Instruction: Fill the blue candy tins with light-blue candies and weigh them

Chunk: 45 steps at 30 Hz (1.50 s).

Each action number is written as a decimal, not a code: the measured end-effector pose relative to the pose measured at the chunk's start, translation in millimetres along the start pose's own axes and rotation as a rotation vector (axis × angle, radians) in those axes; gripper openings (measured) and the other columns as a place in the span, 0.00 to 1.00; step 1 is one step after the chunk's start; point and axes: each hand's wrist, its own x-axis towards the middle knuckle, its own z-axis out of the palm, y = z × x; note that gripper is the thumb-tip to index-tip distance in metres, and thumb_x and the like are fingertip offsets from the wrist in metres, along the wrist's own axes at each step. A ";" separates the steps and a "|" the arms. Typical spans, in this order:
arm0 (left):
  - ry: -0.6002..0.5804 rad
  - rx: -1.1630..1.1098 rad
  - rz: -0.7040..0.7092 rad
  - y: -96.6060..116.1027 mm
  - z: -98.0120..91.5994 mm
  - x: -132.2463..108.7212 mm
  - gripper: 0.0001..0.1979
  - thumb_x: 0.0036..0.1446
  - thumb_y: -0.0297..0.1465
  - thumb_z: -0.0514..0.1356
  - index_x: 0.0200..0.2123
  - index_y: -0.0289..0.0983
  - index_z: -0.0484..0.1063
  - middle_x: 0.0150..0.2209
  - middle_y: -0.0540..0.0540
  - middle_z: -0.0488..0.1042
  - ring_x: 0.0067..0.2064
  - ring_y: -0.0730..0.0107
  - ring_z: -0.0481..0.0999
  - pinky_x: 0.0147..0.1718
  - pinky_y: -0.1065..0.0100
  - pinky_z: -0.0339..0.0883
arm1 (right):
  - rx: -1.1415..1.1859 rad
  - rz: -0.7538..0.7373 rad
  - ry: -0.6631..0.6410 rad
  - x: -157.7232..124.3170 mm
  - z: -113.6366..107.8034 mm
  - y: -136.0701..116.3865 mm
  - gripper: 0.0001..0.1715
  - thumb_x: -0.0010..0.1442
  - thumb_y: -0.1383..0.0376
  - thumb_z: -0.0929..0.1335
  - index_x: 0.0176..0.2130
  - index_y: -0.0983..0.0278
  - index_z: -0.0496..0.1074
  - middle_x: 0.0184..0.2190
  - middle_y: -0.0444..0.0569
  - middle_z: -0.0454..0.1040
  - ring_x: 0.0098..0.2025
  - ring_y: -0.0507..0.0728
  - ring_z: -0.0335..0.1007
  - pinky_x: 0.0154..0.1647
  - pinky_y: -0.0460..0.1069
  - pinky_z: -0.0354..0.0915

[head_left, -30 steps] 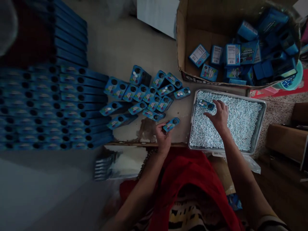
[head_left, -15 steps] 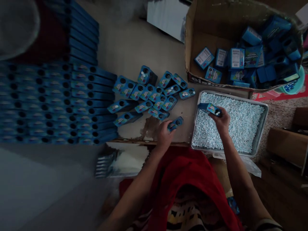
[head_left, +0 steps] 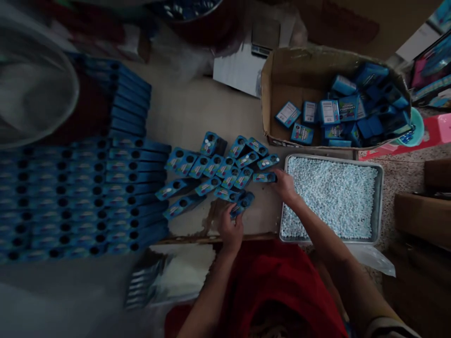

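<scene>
My left hand point(head_left: 231, 230) is closed on a small blue candy box point(head_left: 244, 203) with a round hole in its top, close to the near side of a loose cluster of like boxes. My right hand point(head_left: 284, 185) grips another blue candy box point(head_left: 263, 177) by its right end, at the cluster's right edge. Several boxes in the cluster point(head_left: 214, 165) stand upright with their holes facing up. White pieces show in the holes of some. Right of my right hand lies a metal tray point(head_left: 379, 206) filled with small white and pale blue candies point(head_left: 331, 199).
Rows of blue boxes point(head_left: 137, 188) are packed at the left. Behind the tray stands a cardboard carton point(head_left: 292, 63) with blue boxes inside. A large round container point(head_left: 38, 89) is at upper left, a small scale point(head_left: 266, 35) at the back. A turquoise bowl point(head_left: 417, 126) sits at right.
My right hand has carried its box left from over the tray to the cluster. My left hand has moved its box left, against the cluster's near side. The camera view has shifted.
</scene>
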 end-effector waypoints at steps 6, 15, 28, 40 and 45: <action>-0.023 0.081 0.181 81.3 -55.2 39.5 0.23 0.57 0.35 0.77 0.55 0.49 0.79 0.52 0.42 0.78 0.56 0.48 0.79 0.64 0.42 0.73 | 0.045 -0.050 0.056 -31.8 -41.8 -1.2 0.23 0.61 0.66 0.77 0.55 0.53 0.79 0.54 0.46 0.85 0.46 0.62 0.83 0.53 0.56 0.78; -0.449 -0.192 0.303 210.2 222.9 313.9 0.16 0.57 0.28 0.75 0.46 0.33 0.75 0.56 0.35 0.75 0.65 0.40 0.73 0.70 0.42 0.63 | -0.281 0.188 0.697 115.8 -208.3 59.3 0.30 0.66 0.53 0.73 0.59 0.69 0.73 0.56 0.70 0.77 0.62 0.74 0.71 0.65 0.70 0.66; -0.511 -0.333 0.246 206.9 236.9 326.9 0.45 0.40 0.29 0.82 0.60 0.36 0.67 0.62 0.37 0.73 0.69 0.44 0.72 0.69 0.49 0.66 | 0.104 -0.132 0.529 67.5 -194.2 39.3 0.50 0.51 0.63 0.78 0.69 0.58 0.61 0.66 0.59 0.68 0.68 0.69 0.66 0.71 0.65 0.66; -0.830 -0.559 0.275 226.3 96.0 164.0 0.44 0.45 0.32 0.78 0.64 0.42 0.67 0.63 0.36 0.78 0.64 0.46 0.79 0.62 0.52 0.76 | 1.001 -0.023 0.454 -53.6 -118.4 35.5 0.60 0.37 0.48 0.85 0.62 0.54 0.63 0.64 0.57 0.73 0.65 0.67 0.73 0.64 0.62 0.74; -0.879 -0.599 0.168 219.1 89.8 118.7 0.45 0.42 0.32 0.77 0.65 0.43 0.68 0.63 0.37 0.78 0.66 0.45 0.78 0.66 0.50 0.73 | 1.156 0.055 0.340 -97.6 -117.7 39.7 0.43 0.45 0.50 0.79 0.57 0.57 0.70 0.57 0.55 0.82 0.56 0.68 0.82 0.53 0.62 0.79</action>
